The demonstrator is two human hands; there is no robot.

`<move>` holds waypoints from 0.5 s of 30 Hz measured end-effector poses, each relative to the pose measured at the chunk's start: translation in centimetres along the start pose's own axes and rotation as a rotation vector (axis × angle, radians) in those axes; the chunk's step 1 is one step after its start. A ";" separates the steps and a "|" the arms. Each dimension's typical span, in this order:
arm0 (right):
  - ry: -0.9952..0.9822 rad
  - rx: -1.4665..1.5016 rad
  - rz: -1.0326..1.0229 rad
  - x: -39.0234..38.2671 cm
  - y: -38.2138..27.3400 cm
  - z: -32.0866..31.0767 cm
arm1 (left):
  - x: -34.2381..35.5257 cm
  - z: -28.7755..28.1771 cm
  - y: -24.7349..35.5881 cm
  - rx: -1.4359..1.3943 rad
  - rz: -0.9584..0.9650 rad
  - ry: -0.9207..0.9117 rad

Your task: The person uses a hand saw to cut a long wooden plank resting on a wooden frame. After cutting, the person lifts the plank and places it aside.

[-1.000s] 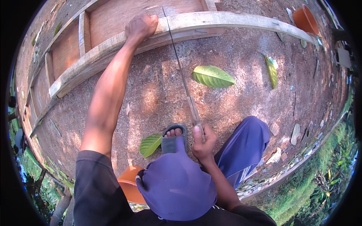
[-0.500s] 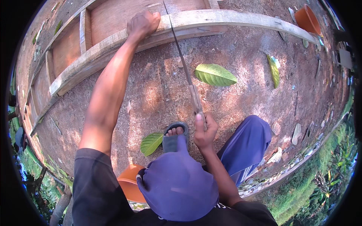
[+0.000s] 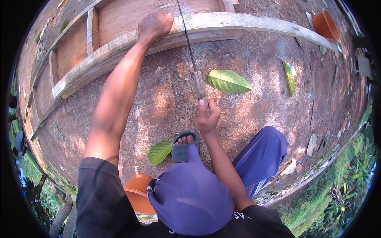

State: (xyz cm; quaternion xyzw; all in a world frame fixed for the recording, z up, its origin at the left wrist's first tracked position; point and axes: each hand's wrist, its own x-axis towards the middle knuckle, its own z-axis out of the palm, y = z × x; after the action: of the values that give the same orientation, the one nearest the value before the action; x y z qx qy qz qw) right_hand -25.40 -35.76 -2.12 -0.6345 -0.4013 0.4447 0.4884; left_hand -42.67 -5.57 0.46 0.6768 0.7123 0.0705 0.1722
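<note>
My left hand [image 3: 154,24] is closed on the pale wooden beam [image 3: 258,22] at the near edge of a wood frame with plywood panels [image 3: 123,18] across the top of the view. My right hand [image 3: 208,116] grips the wooden handle [image 3: 198,85] of a long saw, thumb along it. The thin dark saw blade [image 3: 189,47] crosses the beam just right of my left hand, pointing away from me.
Green leaves [image 3: 229,81] lie on the mottled concrete ground. An orange bucket [image 3: 324,24] is at upper right, another orange container [image 3: 135,198] at lower left. My sandalled foot [image 3: 185,147] and bent knee are below. Grass and branches border the ground.
My right hand and the saw have pushed forward, up the picture toward the beam, so the handle sits higher. My left hand stays gripping the beam; the view has shifted slightly.
</note>
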 end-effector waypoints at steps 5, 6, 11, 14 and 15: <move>-0.042 -0.067 0.053 -3.5 0.8 -2.3 | -0.2 0.7 -0.1 0.026 0.022 0.055; -0.035 -0.136 0.003 -6.3 1.2 -3.4 | -0.3 0.5 -0.7 0.024 0.004 0.005; -0.024 -0.080 -0.017 -5.6 1.8 -2.6 | 0.3 0.7 -2.2 0.017 -0.023 -0.012; -0.021 -0.009 0.006 1.1 0.9 0.7 | 0.5 1.3 -0.4 0.031 0.029 0.052; -0.024 -0.019 -0.018 2.0 0.3 1.2 | 0.5 1.4 -0.6 0.037 0.026 0.080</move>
State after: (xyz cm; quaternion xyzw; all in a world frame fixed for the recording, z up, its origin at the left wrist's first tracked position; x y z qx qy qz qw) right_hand -26.01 -33.63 -2.93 -0.6301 -0.4173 0.4440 0.4814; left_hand -42.74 -5.31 -1.10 0.6856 0.7111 0.0864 0.1300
